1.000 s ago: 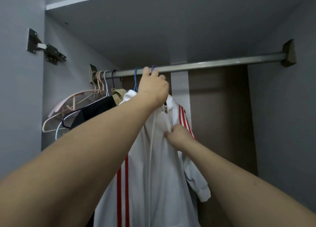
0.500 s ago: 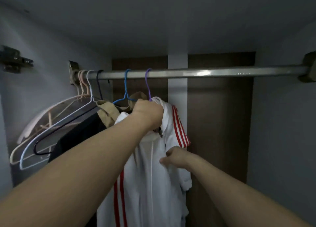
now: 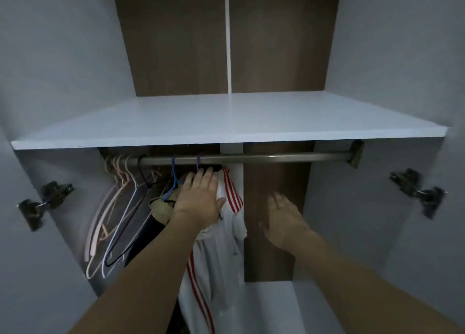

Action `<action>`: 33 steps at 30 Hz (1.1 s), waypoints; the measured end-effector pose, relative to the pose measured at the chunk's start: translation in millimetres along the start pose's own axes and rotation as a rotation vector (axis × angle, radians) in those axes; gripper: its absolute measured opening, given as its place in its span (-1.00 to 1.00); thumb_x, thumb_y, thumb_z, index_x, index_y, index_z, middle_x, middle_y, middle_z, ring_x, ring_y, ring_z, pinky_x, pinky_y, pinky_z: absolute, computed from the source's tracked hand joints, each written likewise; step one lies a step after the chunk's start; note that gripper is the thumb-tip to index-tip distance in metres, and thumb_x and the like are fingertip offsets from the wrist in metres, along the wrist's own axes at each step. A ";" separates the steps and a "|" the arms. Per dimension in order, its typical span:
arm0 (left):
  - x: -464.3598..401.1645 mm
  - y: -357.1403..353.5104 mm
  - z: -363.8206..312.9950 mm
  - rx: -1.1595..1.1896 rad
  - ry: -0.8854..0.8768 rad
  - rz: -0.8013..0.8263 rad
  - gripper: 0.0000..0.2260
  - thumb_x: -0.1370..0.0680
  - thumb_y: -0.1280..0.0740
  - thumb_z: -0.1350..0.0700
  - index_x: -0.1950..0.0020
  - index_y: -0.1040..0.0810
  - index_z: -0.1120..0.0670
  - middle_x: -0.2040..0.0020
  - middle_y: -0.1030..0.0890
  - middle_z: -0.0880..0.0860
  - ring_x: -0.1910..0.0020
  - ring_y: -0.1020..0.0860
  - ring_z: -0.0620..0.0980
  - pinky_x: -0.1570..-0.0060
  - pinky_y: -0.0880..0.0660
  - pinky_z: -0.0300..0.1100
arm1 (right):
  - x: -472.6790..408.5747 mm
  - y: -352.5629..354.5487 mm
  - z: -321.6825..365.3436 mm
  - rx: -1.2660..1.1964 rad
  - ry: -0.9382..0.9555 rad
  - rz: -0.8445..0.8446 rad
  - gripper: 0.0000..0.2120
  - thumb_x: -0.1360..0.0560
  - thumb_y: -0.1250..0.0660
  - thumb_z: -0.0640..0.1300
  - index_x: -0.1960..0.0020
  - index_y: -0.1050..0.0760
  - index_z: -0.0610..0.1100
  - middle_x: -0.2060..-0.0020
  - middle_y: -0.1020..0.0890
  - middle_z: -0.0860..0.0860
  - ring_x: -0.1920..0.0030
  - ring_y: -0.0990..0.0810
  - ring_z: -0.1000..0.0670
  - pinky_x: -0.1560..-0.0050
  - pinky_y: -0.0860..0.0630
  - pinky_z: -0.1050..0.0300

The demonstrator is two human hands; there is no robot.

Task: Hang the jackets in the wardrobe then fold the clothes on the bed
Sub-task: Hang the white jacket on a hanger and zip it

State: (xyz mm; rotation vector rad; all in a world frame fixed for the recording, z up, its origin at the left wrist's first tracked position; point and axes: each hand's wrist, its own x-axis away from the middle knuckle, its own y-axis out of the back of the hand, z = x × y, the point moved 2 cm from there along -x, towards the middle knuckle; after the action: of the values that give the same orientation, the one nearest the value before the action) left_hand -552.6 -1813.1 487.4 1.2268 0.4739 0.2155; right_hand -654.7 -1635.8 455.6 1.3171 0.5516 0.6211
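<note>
Left hand [image 3: 198, 202] flat, fingers straight, pressing white red-striped jacket [image 3: 224, 245] hanging on rail [image 3: 251, 158] — right hand [image 3: 284, 220] released, spread, apart from jacket.

White jacket [image 3: 226, 245] hem cut off (bottom edge).

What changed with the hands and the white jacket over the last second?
The left hand has let go of the hanger hook and collar and now lies flat, fingers straight, on the white jacket. The right hand has released the jacket front and moved right, open and clear of it. The jacket still hangs by its purple hanger on the rail, beside the blue hanger.
</note>
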 end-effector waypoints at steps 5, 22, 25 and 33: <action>38.8 37.0 -17.7 0.085 -0.052 -0.083 -0.37 -0.65 0.06 -0.19 -0.61 0.10 0.14 -0.61 0.06 0.10 -0.58 0.09 0.09 -0.54 0.14 0.02 | 70.0 51.4 -24.7 0.028 -0.040 -0.048 -0.29 -0.63 -0.11 0.05 -0.57 0.18 -0.22 -0.57 0.11 -0.15 -0.56 0.14 -0.12 -0.54 0.16 0.00; 148.5 103.8 -131.6 0.266 -0.411 -0.351 -0.44 -0.65 -0.07 -0.12 -0.57 -0.16 0.16 -0.58 -0.15 0.11 -0.58 -0.04 0.07 -0.53 0.16 -0.04 | 258.7 98.2 -84.8 0.039 -0.180 -0.203 -0.35 -0.63 -0.09 0.02 -0.57 0.09 -0.20 -0.57 0.06 -0.13 -0.56 0.10 -0.08 -0.52 0.18 0.06; 156.7 123.1 -138.6 0.342 -0.495 -0.431 -0.46 -0.65 -0.12 -0.07 -0.55 -0.21 0.18 -0.57 -0.19 0.12 -0.57 -0.06 0.08 -0.55 0.09 0.00 | 291.3 104.8 -81.9 0.052 -0.223 -0.301 -0.38 -0.64 -0.05 0.03 -0.58 0.08 -0.19 -0.57 0.05 -0.12 -0.56 0.11 -0.06 -0.49 0.22 0.11; 204.2 155.7 -182.1 0.396 -0.843 -0.546 -0.42 -0.63 -0.03 -0.09 -0.55 -0.20 0.23 -0.56 -0.18 0.16 -0.57 -0.10 0.13 -0.54 0.01 0.05 | 402.5 115.2 -56.1 0.201 -0.330 -0.625 -0.43 -0.58 -0.21 -0.16 -0.52 -0.16 -0.32 -0.53 -0.17 -0.21 -0.55 -0.08 -0.16 -0.54 0.11 0.00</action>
State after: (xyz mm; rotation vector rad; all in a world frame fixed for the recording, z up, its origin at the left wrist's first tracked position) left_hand -441.4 -1523.2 539.5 1.3898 0.0893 -0.8713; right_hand -415.6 -1300.8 550.9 1.3058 0.7177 -0.1682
